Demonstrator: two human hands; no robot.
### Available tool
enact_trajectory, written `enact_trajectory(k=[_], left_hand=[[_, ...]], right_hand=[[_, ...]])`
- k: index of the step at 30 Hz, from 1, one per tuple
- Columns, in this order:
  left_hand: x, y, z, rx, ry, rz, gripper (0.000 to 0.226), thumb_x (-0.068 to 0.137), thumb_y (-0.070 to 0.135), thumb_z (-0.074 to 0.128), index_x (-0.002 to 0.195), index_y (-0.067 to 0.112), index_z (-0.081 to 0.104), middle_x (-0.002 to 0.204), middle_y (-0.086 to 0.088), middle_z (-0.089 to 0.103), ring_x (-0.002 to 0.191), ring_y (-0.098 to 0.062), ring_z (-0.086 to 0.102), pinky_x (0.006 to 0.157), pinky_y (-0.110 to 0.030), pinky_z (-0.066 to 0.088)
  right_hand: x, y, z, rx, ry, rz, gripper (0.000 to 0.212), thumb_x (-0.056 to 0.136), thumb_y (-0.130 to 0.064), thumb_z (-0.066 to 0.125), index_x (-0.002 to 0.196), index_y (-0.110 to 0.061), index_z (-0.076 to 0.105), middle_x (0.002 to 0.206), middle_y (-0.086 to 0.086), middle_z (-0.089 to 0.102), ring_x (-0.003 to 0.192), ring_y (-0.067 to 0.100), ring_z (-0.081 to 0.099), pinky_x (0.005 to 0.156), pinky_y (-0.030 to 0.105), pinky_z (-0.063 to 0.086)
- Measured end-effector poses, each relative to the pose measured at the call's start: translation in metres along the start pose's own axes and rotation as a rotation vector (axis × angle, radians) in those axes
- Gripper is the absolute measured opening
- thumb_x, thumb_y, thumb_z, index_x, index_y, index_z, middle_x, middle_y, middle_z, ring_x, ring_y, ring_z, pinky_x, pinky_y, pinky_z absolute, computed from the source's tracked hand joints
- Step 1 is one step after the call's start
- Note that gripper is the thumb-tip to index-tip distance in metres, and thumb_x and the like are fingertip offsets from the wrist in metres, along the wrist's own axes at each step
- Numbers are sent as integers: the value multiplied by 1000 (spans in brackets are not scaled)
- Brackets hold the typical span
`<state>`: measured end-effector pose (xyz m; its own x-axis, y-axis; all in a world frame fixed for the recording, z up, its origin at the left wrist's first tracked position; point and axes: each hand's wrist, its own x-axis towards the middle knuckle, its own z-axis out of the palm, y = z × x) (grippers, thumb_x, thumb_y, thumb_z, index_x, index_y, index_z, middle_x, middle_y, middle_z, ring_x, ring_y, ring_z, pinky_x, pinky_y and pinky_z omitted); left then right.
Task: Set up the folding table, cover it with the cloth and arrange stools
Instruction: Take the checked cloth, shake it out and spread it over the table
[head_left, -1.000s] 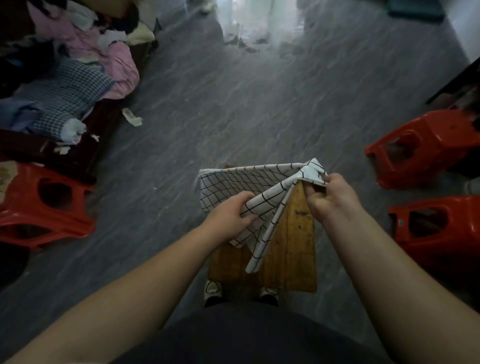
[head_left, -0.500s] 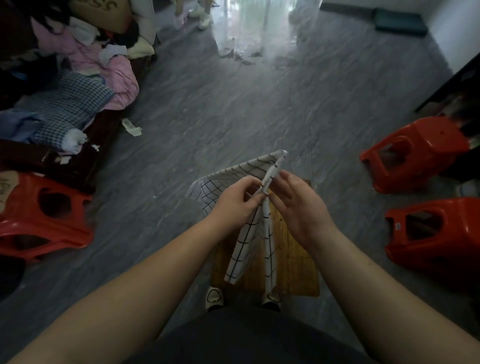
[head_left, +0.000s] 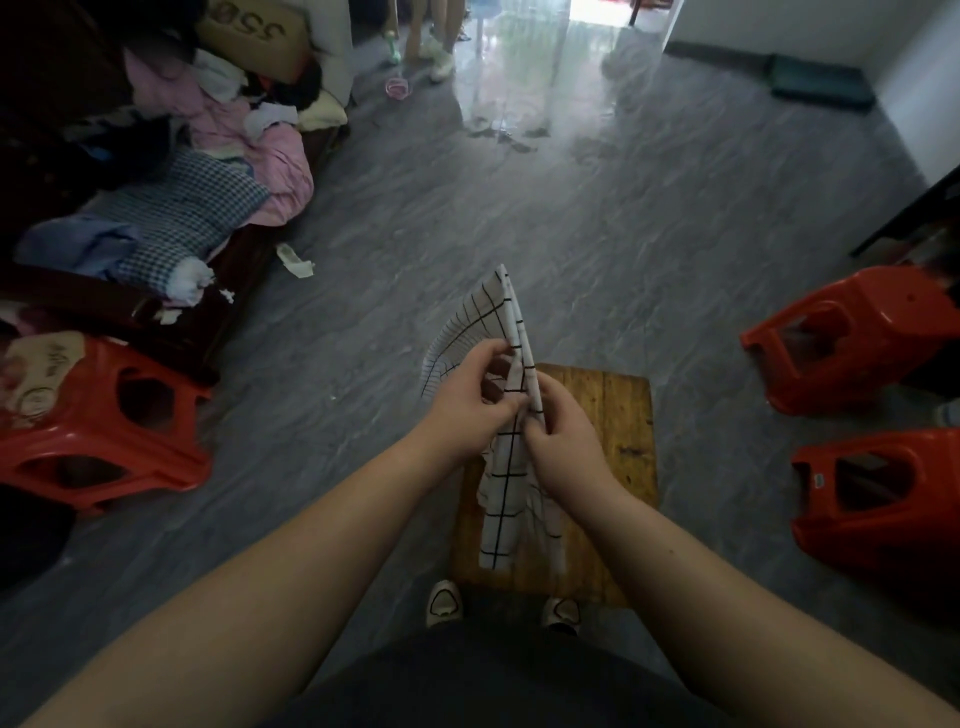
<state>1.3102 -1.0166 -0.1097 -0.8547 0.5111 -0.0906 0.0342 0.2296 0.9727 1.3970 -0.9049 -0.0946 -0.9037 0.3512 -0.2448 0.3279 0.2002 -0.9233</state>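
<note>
Both hands are together, the left hand (head_left: 470, 402) and right hand (head_left: 563, 436) each pinching a bunched white cloth (head_left: 498, 415) with a thin black grid, held above the far left corner of a small square wooden table (head_left: 618, 415). The soft cloth fans upward and hangs limp below the fingers. Three glossy red plastic stools lie tipped on the grey streaked floor (head_left: 597, 234): one (head_left: 98, 426) left, two (head_left: 852, 338) (head_left: 883, 504) right

Both forearms are reaching forward, bare, converging above the wooden table (head_left: 623, 415). The left hand (head_left: 470, 402) is pinching the cloth (head_left: 498, 499) with curled fingers; the right hand (head_left: 563, 441) is gripping it just beside, knuckles nearly touching.
</note>
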Motion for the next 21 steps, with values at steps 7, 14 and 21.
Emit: enact_trajectory(k=[7, 14, 21], left_hand=[[-20, -12, -41, -166, 56, -88, 56, 91, 5, 69, 123, 44, 43, 110, 0, 63, 94, -14, 67, 75, -19, 54], [-32, -27, -105, 5, 198, -166, 26, 86, 10, 67, 110, 22, 63, 103, 1, 71, 97, -17, 68, 91, -44, 55], [-44, -24, -198, 219, 286, -182, 17, 91, 7, 65, 106, 14, 70, 97, -5, 73, 85, -13, 65, 75, -23, 49]], right_hand=[[12, -37, 45, 137, -83, 3, 45, 96, 4, 45, 117, -27, 69, 107, -6, 75, 100, 8, 71, 87, 32, 60], [36, -52, 86, -43, -156, -8, 32, 96, -11, 52, 115, -31, 69, 106, -8, 74, 97, 10, 71, 87, 42, 60], [58, -85, 113, -242, -259, -69, 36, 97, -8, 47, 119, -28, 68, 102, -2, 74, 91, 23, 70, 81, 43, 58]])
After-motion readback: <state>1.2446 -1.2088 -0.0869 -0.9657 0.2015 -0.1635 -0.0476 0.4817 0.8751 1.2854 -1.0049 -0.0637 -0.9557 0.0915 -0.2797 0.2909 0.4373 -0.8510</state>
